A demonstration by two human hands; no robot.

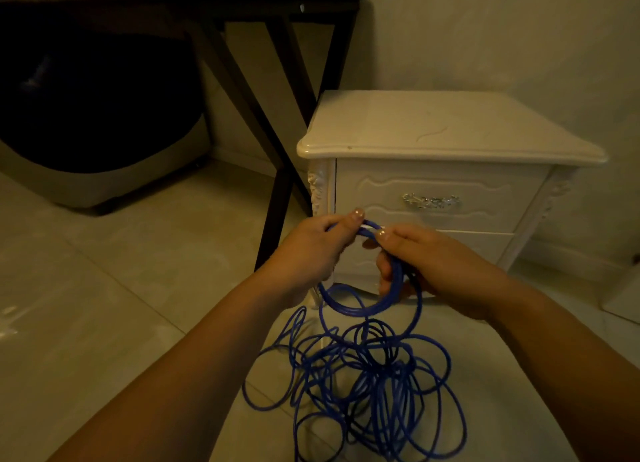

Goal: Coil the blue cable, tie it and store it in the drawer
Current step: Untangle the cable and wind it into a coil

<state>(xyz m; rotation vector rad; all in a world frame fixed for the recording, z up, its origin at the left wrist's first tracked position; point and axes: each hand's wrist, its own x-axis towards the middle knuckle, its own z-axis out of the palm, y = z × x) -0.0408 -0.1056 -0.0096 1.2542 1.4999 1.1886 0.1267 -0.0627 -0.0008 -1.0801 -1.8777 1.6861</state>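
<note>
Before the drawer (pixel 381 191), clamping the cable (pixel 360 311) with left grip (pixel 311 250) and right grip (pixel 440 267), pinching a few loops (rest heaped on floor (pixel 104 305)).

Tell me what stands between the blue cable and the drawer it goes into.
Only the shut front of the drawer itself. The left hand and right hand hold a small coil of the blue cable just before the nightstand, with nothing between them. The rest lies loose on the floor.
</note>
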